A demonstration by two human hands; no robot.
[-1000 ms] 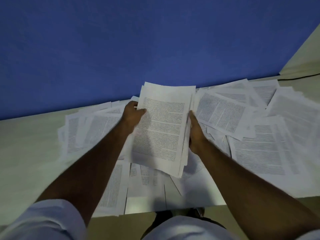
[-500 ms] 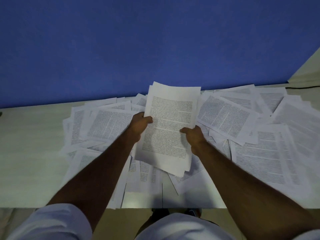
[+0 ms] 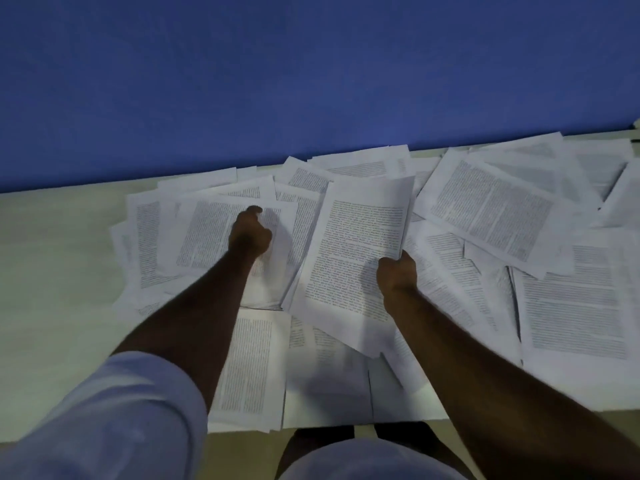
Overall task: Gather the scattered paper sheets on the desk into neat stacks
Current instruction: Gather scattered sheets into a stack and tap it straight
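Note:
My right hand [image 3: 396,277] grips a stack of printed sheets [image 3: 353,258] by its right edge and holds it tilted above the desk [image 3: 52,271]. My left hand [image 3: 250,233] is off the stack and lies with curled fingers on a printed sheet [image 3: 207,237] in the left pile; whether it pinches that sheet is hidden. More loose printed sheets [image 3: 491,209] overlap at all angles across the middle and right of the desk.
A blue wall [image 3: 311,81] rises right behind the desk's far edge. Several sheets [image 3: 247,368] hang close to the near edge in front of me. Bare desk surface shows at the left.
My left hand let go of the stack and moved left onto a sheet in the left pile. The stack shifted right, now held by my right hand alone.

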